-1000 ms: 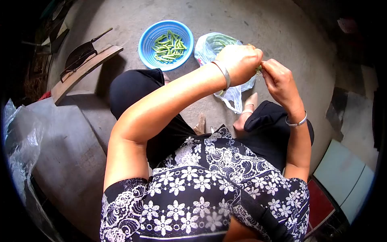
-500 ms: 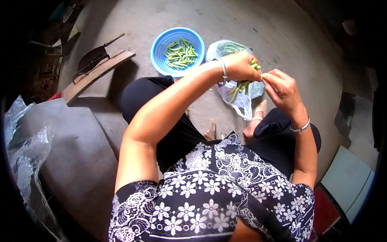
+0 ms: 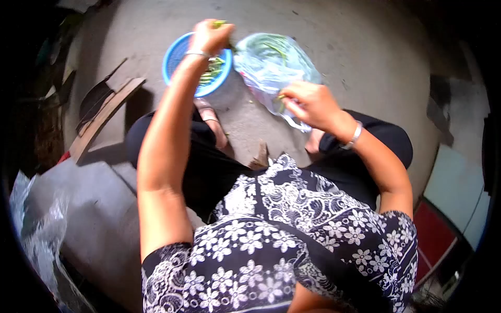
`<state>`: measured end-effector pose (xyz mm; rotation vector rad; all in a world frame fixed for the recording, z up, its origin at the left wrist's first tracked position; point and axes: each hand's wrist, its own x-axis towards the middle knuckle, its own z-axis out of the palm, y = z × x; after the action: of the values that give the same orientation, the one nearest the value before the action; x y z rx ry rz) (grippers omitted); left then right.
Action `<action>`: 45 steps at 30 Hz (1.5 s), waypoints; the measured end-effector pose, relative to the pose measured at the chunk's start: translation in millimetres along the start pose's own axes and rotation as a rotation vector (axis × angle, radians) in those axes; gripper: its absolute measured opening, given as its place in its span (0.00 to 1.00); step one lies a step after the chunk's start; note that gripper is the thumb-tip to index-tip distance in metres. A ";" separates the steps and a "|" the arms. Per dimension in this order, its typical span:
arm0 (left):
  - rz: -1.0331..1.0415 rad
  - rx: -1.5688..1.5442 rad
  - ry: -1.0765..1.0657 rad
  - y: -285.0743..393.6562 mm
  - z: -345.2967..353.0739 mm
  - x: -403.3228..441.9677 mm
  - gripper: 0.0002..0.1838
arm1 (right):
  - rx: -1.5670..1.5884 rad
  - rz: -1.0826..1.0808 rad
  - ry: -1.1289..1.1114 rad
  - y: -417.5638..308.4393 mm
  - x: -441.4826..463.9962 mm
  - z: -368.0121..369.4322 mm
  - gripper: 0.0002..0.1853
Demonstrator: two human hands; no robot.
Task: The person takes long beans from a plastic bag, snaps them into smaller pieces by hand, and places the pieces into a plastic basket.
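Note:
My left hand [image 3: 211, 37] is closed around a small bunch of green beans [image 3: 219, 24], over the far side of a blue plastic basket [image 3: 173, 56]. Cut green bean pieces [image 3: 213, 72] lie inside the basket, partly hidden by my wrist. To the right, my right hand [image 3: 317, 106] pinches a short green bean piece [image 3: 282, 98] between thumb and fingers. That hand is above the near edge of a thin, pale plastic bag [image 3: 258, 70]. Long green beans [image 3: 276, 46] show through the bag's far side.
My feet [image 3: 215, 125] rest on the concrete floor [image 3: 360, 47] below the basket and bag. On the left, a dark blade-like tool [image 3: 96, 99] lies on a curved wooden board [image 3: 107, 117]. Clear plastic sheeting [image 3: 47, 219] covers something at lower left. Pale panels [image 3: 451, 177] lean at right.
My left hand has moved left with the beans, from above the bag to above the basket. My right hand has separated from it and moved left and slightly down. The view has shifted.

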<state>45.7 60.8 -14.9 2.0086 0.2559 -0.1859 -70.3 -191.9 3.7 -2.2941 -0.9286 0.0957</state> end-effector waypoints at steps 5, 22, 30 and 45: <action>0.079 0.768 0.134 -61.2 -37.2 20.0 0.26 | 0.056 0.203 -0.446 17.0 -36.6 77.2 0.15; 0.469 0.750 -0.109 58.7 -5.5 -54.0 0.20 | 0.264 1.062 -0.341 121.4 -40.2 141.1 0.16; 0.524 0.674 -0.246 70.3 8.5 -67.5 0.15 | 0.287 0.514 0.144 76.6 32.5 142.7 0.23; 0.358 0.952 -0.737 -27.8 55.0 -63.0 0.19 | -0.035 1.184 -0.061 118.8 -1.9 120.2 0.13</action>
<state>-23.3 16.9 -47.5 2.6736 -0.7974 -0.9217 -36.3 -191.1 -161.9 -2.5594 0.5085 0.6392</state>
